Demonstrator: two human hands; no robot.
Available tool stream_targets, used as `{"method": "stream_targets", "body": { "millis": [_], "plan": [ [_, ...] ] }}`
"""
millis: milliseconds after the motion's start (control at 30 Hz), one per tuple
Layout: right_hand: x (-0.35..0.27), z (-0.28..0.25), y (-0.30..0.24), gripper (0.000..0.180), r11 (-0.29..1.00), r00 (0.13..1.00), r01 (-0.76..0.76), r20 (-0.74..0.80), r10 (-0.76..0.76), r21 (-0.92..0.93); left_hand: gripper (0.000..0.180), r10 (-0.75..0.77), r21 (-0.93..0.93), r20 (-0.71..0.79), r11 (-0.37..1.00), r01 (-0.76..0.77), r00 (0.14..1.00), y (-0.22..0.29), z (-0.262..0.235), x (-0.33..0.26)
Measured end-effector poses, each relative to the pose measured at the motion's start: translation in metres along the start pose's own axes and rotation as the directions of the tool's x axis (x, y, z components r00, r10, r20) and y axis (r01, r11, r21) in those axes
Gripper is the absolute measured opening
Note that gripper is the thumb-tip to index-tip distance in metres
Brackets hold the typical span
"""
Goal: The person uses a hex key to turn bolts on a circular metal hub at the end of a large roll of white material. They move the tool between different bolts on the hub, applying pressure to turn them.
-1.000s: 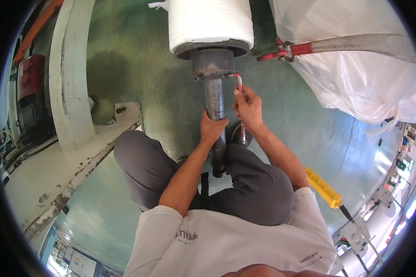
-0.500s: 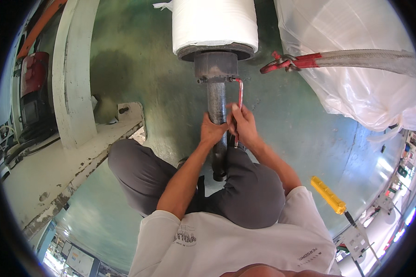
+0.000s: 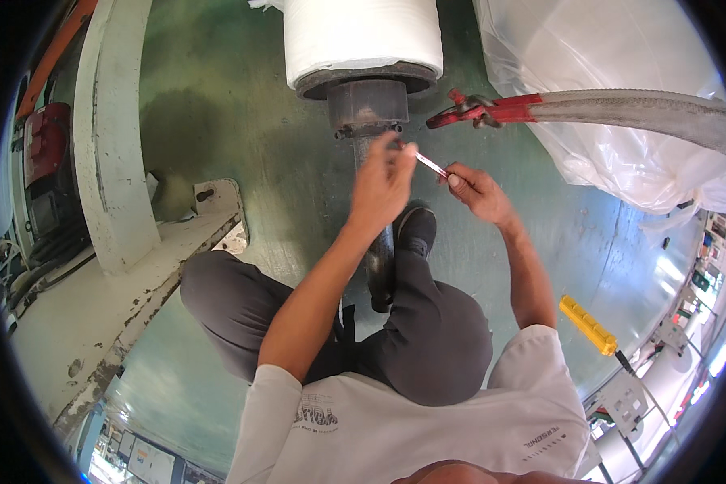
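Observation:
A red L-shaped hex key (image 3: pixel 430 164) slants between my hands, just in front of the dark collar (image 3: pixel 367 102) on a metal shaft (image 3: pixel 380 270). My right hand (image 3: pixel 480 194) is closed around the key's outer end. Slightly blurred, my left hand (image 3: pixel 384 179) lies over the shaft, its thumb and fingers pinching the key near its bent end. That end is partly covered, so I cannot tell whether it sits in the small bolt (image 3: pixel 396 127) at the collar's near edge. A large white roll (image 3: pixel 363 34) is on the shaft beyond the collar.
A grey strap with a red end and metal hook (image 3: pixel 480 110) hangs at the right, before a plastic-wrapped bulk (image 3: pixel 605 56). A chipped white machine frame (image 3: pixel 117 145) stands at the left. The yellow pendant control (image 3: pixel 588 325) is at the lower right.
The hex key has swung from lying along the shaft to slanting out to the right. My right hand moved right with it; my left hand left the shaft and came up to the key.

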State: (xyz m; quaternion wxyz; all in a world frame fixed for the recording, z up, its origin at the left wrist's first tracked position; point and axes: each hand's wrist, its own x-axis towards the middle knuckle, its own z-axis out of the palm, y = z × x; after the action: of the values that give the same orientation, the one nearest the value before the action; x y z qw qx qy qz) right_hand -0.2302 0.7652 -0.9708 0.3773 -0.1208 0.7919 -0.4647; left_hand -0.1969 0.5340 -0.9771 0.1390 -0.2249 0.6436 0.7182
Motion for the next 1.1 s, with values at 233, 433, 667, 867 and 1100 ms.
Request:
{"method": "stream_targets", "body": {
  "millis": [233, 433, 667, 867, 1100],
  "plan": [
    [0.025, -0.031, 0.015, 0.026, 0.988, 0.994, 0.005, -0.104, -0.021, -0.153, 0.058, -0.097, -0.609, -0.237, 0.790, -0.070, 0.967, -0.016, 0.083, 0.007],
    [0.045, -0.020, 0.053, 0.023, 0.999, 0.989, 0.051, -0.139, -0.049, 0.013, 0.034, -0.206, -0.505, -0.064, 0.851, 0.147, 0.976, -0.023, 0.090, 0.017],
    [0.054, -0.025, 0.051, 0.020, 0.995, 0.987, 0.093, -0.129, -0.097, -0.043, 0.031, -0.150, -0.445, -0.107, 0.891, 0.088, 0.983, -0.027, 0.088, 0.047],
    [0.055, -0.034, 0.039, 0.016, 0.964, 0.978, 0.155, -0.107, -0.181, -0.217, 0.029, -0.042, -0.423, -0.145, 0.906, -0.024, 0.989, -0.040, 0.090, 0.046],
    [0.073, -0.052, 0.024, 0.015, 0.917, 0.961, 0.208, -0.104, -0.257, -0.340, 0.028, -0.034, -0.448, -0.234, 0.891, -0.077, 0.972, -0.037, 0.101, 0.058]
  ]
}}
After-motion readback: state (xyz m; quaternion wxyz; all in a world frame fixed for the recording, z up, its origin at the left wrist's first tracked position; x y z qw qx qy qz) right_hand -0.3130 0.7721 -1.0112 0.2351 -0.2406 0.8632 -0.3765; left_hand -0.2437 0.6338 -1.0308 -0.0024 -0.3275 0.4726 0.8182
